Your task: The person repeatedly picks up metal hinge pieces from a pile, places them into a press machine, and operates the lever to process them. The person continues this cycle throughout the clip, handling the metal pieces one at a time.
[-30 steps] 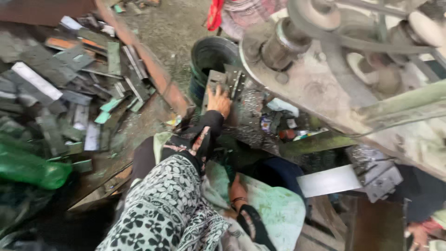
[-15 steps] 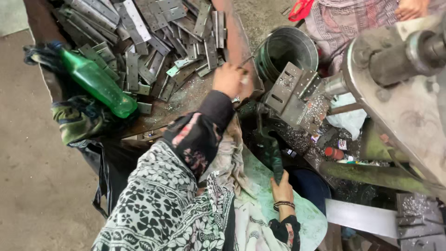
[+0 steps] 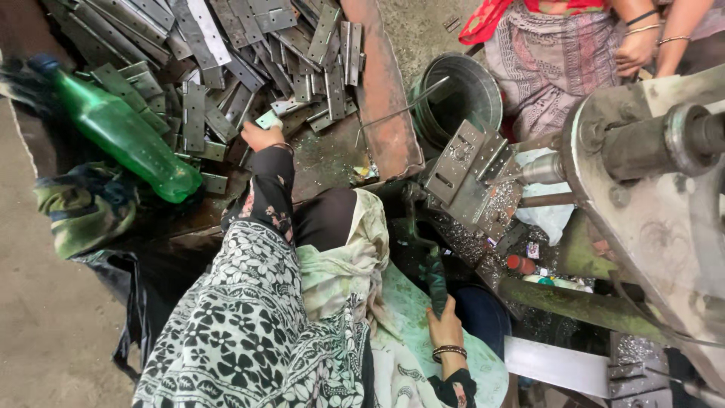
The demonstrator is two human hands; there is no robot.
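Since half a second ago the left hand point(image 3: 260, 137) has reached into the pile of grey metal plates point(image 3: 226, 53) and closes on one, so lift it clear of neighbours while the right hand point(image 3: 445, 329) grips the dark lever point(image 3: 434, 276).

Rusty metal tray point(image 3: 381, 113) on the floor, ahead of the left hand point(image 3: 260, 136). Heaped with grey hinge plates point(image 3: 249, 53), piled loosely and overlapping, right under and beyond that hand. Green plastic bottle point(image 3: 124, 136) lies on its side to the left of the hand, touching the plates. Bare concrete floor point(image 3: 45, 332) further left. Round metal bucket point(image 3: 461, 94) stands beyond the tray's right rim, well ahead of the right hand point(image 3: 445, 329).
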